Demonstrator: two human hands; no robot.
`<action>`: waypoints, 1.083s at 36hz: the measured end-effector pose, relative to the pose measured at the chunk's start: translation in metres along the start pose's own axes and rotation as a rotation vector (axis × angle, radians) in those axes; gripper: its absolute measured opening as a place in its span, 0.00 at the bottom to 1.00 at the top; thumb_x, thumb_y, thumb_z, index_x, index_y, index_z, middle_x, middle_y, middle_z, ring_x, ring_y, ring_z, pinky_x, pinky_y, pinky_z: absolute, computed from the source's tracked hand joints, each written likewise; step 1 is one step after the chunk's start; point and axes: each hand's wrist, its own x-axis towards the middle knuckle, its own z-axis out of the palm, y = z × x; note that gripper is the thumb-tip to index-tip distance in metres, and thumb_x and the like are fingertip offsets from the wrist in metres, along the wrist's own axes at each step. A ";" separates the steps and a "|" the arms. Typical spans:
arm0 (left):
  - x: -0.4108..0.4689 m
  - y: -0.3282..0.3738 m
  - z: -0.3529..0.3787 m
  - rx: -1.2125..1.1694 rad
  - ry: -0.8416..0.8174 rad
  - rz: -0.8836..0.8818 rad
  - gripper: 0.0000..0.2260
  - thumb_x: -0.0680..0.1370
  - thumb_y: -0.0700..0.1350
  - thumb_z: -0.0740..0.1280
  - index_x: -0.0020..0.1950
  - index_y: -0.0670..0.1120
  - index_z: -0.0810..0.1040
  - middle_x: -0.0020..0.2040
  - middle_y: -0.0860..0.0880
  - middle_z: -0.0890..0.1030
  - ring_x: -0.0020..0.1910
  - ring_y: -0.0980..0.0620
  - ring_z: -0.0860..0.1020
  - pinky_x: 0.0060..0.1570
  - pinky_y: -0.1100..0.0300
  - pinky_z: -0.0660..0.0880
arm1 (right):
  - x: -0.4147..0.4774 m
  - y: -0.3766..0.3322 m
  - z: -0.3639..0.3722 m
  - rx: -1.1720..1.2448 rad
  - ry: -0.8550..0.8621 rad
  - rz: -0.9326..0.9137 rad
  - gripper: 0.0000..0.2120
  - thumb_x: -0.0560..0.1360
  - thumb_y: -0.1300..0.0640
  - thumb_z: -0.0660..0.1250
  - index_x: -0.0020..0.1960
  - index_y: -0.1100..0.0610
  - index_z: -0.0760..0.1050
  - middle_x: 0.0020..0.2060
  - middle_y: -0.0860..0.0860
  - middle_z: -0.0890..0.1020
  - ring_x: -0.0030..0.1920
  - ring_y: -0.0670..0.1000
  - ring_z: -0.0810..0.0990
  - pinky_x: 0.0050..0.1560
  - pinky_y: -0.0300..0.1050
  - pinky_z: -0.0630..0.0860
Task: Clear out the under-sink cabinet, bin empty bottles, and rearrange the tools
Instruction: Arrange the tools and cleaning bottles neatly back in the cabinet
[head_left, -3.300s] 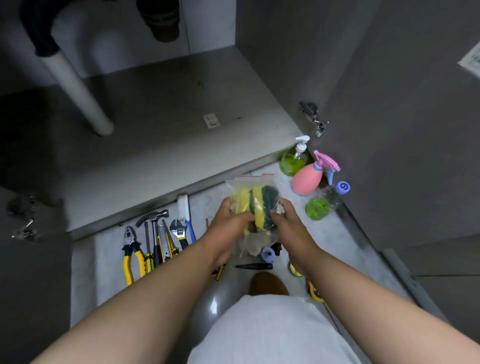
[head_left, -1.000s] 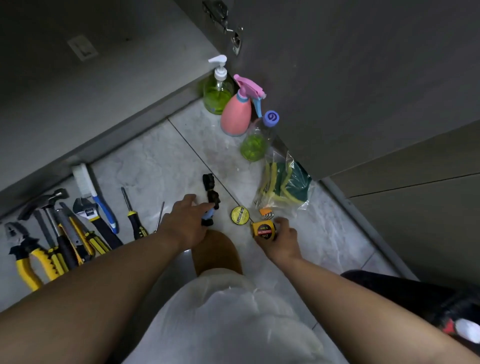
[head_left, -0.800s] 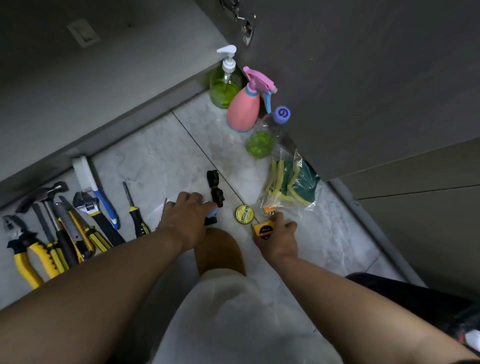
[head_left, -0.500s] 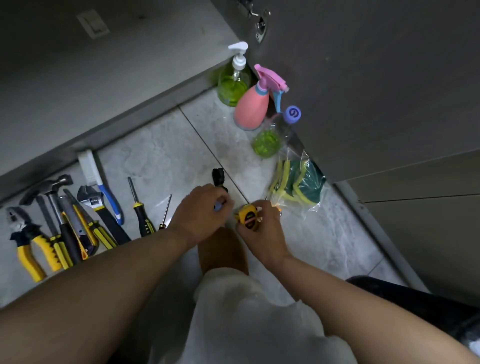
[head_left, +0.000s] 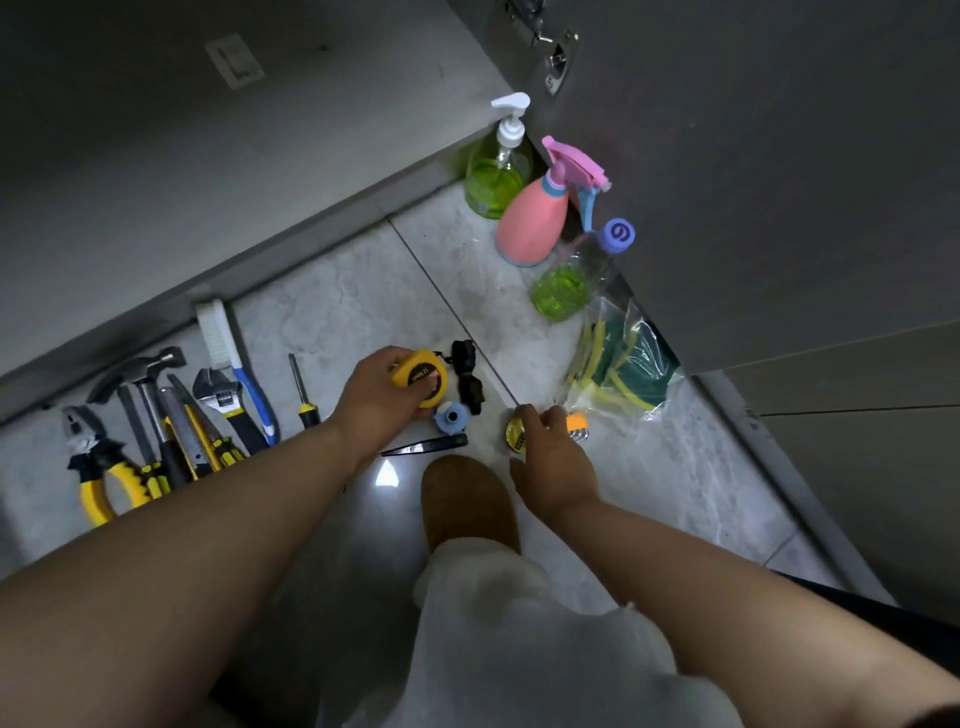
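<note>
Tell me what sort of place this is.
Most likely a home kitchen or utility room, on the floor before an open low cabinet. Signs: its door hinge, the pump bottle and pink spray bottle standing nearby, and hand tools lined up on the tiled floor.

Lighting: dim, cool. Glare: one small white reflection on the glossy floor (head_left: 332, 312), well below-left of the pink spray bottle (head_left: 530, 223). Shadow: heavy over the cabinet (head_left: 208, 156) interior, upper left of the bottle. Edges: wide-angle bowing. Focus: soft, grainy.

Yellow tape measure (head_left: 422, 378), pink spray bottle (head_left: 531, 221) (blue trigger), green-liquid pump bottle (head_left: 496, 179), grey-veined floor tiles (head_left: 343, 312).
</note>
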 end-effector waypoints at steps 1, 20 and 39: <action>0.001 -0.001 -0.002 -0.015 0.006 -0.003 0.14 0.78 0.37 0.72 0.63 0.40 0.77 0.61 0.40 0.80 0.56 0.44 0.81 0.43 0.60 0.84 | 0.002 -0.001 0.000 -0.030 0.004 -0.005 0.25 0.75 0.60 0.69 0.69 0.51 0.65 0.63 0.57 0.67 0.49 0.62 0.80 0.42 0.53 0.80; 0.048 -0.009 -0.048 -0.257 0.240 -0.097 0.16 0.77 0.36 0.74 0.62 0.46 0.76 0.58 0.45 0.78 0.49 0.51 0.80 0.30 0.69 0.78 | 0.092 -0.087 -0.044 0.422 0.069 -0.194 0.19 0.72 0.56 0.72 0.61 0.53 0.72 0.54 0.56 0.74 0.45 0.44 0.68 0.45 0.41 0.67; 0.097 -0.018 -0.100 -0.509 0.511 -0.155 0.18 0.75 0.36 0.75 0.60 0.48 0.73 0.45 0.50 0.81 0.49 0.49 0.81 0.53 0.55 0.80 | 0.192 -0.193 -0.028 0.465 -0.067 -0.118 0.22 0.77 0.55 0.68 0.70 0.52 0.70 0.60 0.58 0.80 0.58 0.59 0.80 0.57 0.52 0.79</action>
